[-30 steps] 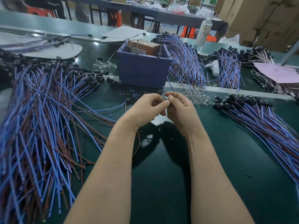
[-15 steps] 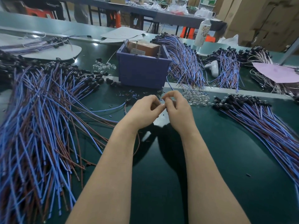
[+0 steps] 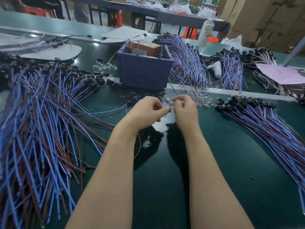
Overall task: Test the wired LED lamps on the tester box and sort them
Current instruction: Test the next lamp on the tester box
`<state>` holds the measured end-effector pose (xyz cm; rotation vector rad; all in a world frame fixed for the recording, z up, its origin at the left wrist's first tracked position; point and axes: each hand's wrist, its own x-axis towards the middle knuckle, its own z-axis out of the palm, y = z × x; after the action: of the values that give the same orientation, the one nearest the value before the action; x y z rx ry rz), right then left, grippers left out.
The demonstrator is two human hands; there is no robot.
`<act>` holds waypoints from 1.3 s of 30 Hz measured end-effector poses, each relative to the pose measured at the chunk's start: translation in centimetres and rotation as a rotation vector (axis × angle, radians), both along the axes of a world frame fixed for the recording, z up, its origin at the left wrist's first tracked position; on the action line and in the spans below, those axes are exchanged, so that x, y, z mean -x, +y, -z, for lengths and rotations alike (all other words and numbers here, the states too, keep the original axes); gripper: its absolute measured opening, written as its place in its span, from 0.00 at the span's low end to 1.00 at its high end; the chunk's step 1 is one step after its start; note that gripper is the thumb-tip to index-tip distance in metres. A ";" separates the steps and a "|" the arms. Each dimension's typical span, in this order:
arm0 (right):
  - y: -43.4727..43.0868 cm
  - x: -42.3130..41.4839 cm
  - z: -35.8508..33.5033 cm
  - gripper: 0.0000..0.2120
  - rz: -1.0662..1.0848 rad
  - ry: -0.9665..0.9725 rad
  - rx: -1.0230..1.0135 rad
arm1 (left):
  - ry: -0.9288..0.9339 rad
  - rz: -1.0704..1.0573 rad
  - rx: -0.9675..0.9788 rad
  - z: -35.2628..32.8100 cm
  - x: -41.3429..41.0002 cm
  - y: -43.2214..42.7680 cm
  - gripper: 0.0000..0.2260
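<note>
Clear plastic, a black holder and thin wire make the lamp point(image 3: 170, 105) a very light thing. I judge it small and a little slippery, with leads that bend easily, so the safest hold is on the black holder and not on the bare metal. It is in the air between the two hands, over the middle of the green table point(image 3: 231, 162), just in front of the box. The left hand point(image 3: 148, 111) has its fingers curled and pinches the black end between thumb and forefinger. The right hand point(image 3: 185, 109) is also curled and pinches the clear part from the other side; what exactly the fingertips do there is too small to tell. A blue wire point(image 3: 107, 111) runs from the left hand toward the left pile. It looks soft and will probably drag and tangle if pulled fast. The box point(image 3: 145, 75), blue and open at the top, stands in the middle toward the far edge. Inside it is a brown tester point(image 3: 145, 49) with upright metal pins, and I see nothing else in it. The left pile point(image 3: 41, 121) of wired lamps covers the left side down to the near edge, the right pile point(image 3: 272, 126) lies along the right edge, and loose clear lamps point(image 3: 201, 99) lie just right of the box's near corner.
</note>
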<state>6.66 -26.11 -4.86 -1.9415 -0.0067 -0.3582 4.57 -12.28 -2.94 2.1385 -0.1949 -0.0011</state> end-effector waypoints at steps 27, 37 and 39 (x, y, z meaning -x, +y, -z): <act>-2.2 -1.8 0.8 0.17 0.350 0.206 0.503 | -0.093 -0.357 0.005 0.6 -0.3 -1.0 0.08; -0.2 0.2 -1.1 0.05 0.058 0.056 -0.281 | -0.212 -0.296 -0.016 0.4 -0.4 -1.3 0.10; 0.3 0.7 -1.5 0.07 -0.075 0.018 -0.391 | -0.236 -0.286 0.043 0.4 -0.3 -1.2 0.10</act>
<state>5.96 -25.82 -3.36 -1.5530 0.0025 -0.2689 4.85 -13.47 -3.31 2.1027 -0.0243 0.4192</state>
